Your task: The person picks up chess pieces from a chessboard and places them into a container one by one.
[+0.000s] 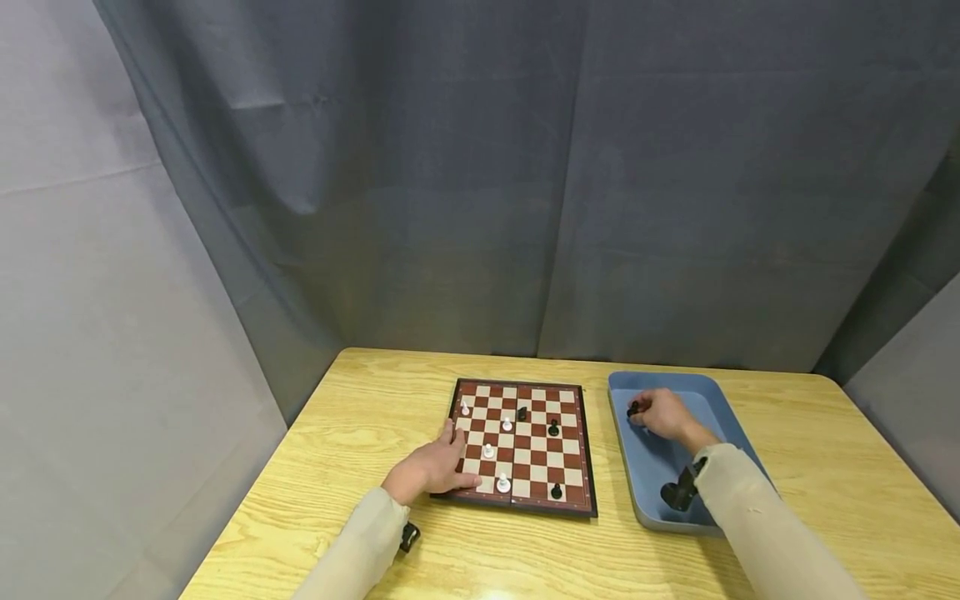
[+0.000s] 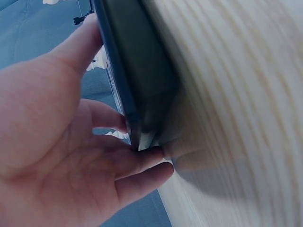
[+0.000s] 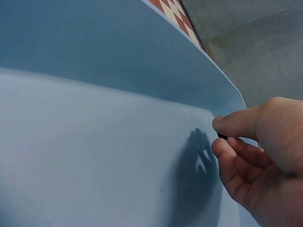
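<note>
A person's two bare hands, in pale sleeves, work at a wooden table (image 1: 315, 467) in front of a grey curtain (image 1: 450, 167). A red-and-cream chessboard (image 1: 537, 458) lies flat at the centre; to its right, a little apart, is a shallow blue tray (image 1: 693, 396). The left hand (image 1: 431, 468) rests at the board's near left corner, fingers extended and spread along the left side, thumb laid across the top; it touches the board without clenching it. The right hand (image 1: 663, 414) is over the tray, near the side facing the board, pinching a small black piece (image 1: 633, 408) between thumb and fingertips. The right wrist view shows only a dark sliver of that piece, so its type cannot be told, and the hand's shadow falls on the tray floor. On the board are four white pieces, one of them a white pawn-like piece (image 1: 503, 482) near the front edge, and three black ones, including a black piece (image 1: 557, 492) near the front right corner. The step in hand appears to be moving single pieces between board and tray; whether this one is being lifted out or put in cannot be told. Either way, the next move seems to call for a secure, light pinch, clearance over the tray wall if the piece goes to the board, and a steady left hand so that the standing pieces are not jostled.
</note>
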Motion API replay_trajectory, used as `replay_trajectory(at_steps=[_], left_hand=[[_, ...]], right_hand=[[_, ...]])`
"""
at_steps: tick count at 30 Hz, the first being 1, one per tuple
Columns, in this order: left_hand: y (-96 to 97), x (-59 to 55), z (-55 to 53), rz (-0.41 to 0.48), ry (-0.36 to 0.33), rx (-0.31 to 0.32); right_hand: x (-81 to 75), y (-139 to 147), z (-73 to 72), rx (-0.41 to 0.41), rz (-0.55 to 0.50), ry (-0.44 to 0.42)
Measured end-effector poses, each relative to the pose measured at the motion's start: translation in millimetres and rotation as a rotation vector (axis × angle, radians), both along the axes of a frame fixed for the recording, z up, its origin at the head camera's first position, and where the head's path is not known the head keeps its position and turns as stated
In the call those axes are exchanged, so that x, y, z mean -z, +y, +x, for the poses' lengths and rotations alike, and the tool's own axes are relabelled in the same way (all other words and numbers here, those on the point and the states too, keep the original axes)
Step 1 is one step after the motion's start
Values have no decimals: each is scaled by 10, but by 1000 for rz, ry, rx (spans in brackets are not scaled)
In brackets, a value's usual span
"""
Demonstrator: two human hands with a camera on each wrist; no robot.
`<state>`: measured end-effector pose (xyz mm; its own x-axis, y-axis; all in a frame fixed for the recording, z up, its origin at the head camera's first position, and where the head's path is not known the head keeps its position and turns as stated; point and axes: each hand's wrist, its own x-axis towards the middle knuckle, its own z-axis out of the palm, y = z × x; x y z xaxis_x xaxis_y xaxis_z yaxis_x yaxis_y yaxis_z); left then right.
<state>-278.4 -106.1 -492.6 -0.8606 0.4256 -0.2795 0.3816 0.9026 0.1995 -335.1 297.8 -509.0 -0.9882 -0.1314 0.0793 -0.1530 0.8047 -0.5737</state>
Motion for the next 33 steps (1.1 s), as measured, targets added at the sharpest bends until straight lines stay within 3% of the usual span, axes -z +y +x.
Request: replay_trajectory(at_steps=[13,33], left_hand=[[19,-18,6,-3,-5,6],[3,-28,11,-2,-16,14]], right_hand=[[-40,-27,9,33,-9,-35],[-383,-138,221,-39,-30,-10]])
